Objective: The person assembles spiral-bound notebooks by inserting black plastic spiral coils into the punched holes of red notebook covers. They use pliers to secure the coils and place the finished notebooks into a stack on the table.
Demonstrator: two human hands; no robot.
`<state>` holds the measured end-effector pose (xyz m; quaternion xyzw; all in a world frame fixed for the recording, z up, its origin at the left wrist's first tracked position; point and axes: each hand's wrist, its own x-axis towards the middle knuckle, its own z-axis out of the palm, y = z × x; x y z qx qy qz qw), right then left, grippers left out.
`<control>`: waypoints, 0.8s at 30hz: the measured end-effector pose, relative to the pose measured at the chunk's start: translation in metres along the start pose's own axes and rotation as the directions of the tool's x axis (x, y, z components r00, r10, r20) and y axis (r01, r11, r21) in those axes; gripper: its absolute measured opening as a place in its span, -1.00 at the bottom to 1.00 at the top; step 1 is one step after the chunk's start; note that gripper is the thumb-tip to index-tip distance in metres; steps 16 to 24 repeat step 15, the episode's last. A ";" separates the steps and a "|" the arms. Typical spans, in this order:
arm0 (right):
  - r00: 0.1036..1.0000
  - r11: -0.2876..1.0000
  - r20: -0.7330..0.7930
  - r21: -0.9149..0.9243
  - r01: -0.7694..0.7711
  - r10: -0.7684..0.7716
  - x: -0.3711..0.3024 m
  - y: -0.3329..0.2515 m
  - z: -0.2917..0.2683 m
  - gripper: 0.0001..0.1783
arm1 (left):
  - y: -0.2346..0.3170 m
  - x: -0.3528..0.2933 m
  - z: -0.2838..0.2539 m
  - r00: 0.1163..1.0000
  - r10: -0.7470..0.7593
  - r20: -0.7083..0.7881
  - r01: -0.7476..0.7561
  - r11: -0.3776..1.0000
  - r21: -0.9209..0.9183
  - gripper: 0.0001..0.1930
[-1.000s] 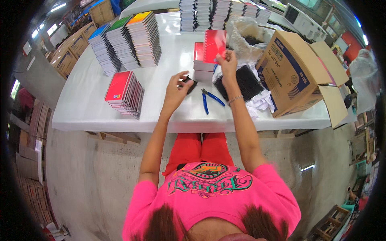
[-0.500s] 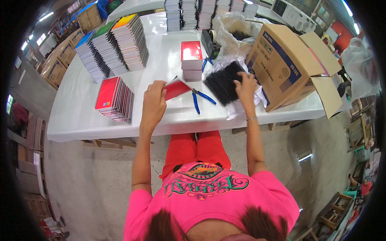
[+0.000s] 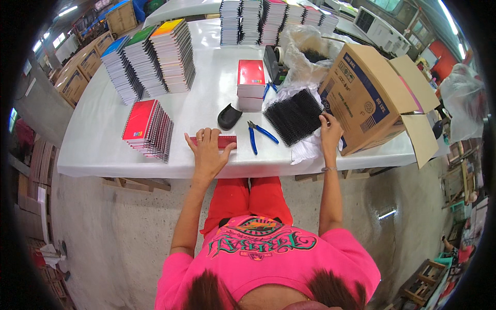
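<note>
Near the front edge of the table, my left hand (image 3: 207, 155) is closed over a small red notebook (image 3: 227, 142), fingers across its far side and thumb at its right end. My right hand (image 3: 330, 135) pinches at the right edge of a pile of black binding coils (image 3: 292, 118), its fingertips on a coil. Beneath the pile lies crumpled white wrapping (image 3: 306, 152). Between my hands rest blue-handled nippers (image 3: 261, 135), jaws pointing away. Just beyond the notebook sits a rounded black object (image 3: 229, 117), its kind unclear.
A stack of red spiral notebooks (image 3: 147, 129) stands left, with taller blue, green and yellow-covered stacks (image 3: 173, 57) behind. Unbound red-covered books (image 3: 251, 85) are mid-table beside a tape dispenser (image 3: 274, 64). An opened cardboard box (image 3: 367, 98) bounds the right. More notebook stacks (image 3: 250, 23) line the back.
My left hand has brought the notebook down and nearer to me, uncovering the rounded black object. My right hand has slid from atop the coils to their right edge. The view has shifted slightly.
</note>
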<state>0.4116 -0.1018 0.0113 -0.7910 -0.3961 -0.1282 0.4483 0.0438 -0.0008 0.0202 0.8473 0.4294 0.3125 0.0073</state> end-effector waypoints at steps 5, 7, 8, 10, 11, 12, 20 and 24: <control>0.961 0.629 0.238 0.727 -0.275 0.145 0.000 -0.038 -0.009 -0.72 | 0.012 0.003 0.013 0.988 -0.132 -0.086 0.127 0.990 -0.066 -0.30; 0.946 0.515 0.297 0.795 -0.321 0.131 0.001 -0.052 -0.014 -0.69 | 0.012 0.005 0.017 0.983 -0.152 -0.106 0.146 0.987 -0.064 -0.32; 0.937 0.454 0.326 0.821 -0.345 0.122 0.002 -0.059 -0.016 -0.68 | 0.012 0.005 0.020 0.980 -0.162 -0.116 0.155 0.986 -0.063 -0.33; 0.937 0.277 0.348 0.898 -0.342 0.030 0.003 -0.075 -0.019 -0.73 | 0.009 0.004 0.023 0.979 -0.163 -0.120 0.158 0.986 -0.053 -0.36; 0.938 0.184 0.347 0.923 -0.338 -0.015 0.003 -0.081 -0.019 -0.75 | 0.010 0.005 0.024 0.980 -0.160 -0.122 0.155 0.987 -0.050 -0.38; 0.927 0.173 0.376 0.914 -0.367 -0.015 0.003 -0.084 -0.015 -0.73 | 0.010 0.005 0.024 0.980 -0.158 -0.120 0.154 0.987 -0.039 -0.40; 0.902 0.335 0.424 0.863 -0.377 -0.078 -0.002 -0.102 -0.001 -0.66 | 0.011 0.006 0.025 0.982 -0.151 -0.117 0.150 0.989 -0.017 -0.43; 0.902 0.335 0.424 0.863 -0.377 -0.078 -0.002 -0.102 -0.001 -0.66 | 0.011 0.006 0.025 0.982 -0.151 -0.117 0.150 0.989 -0.017 -0.43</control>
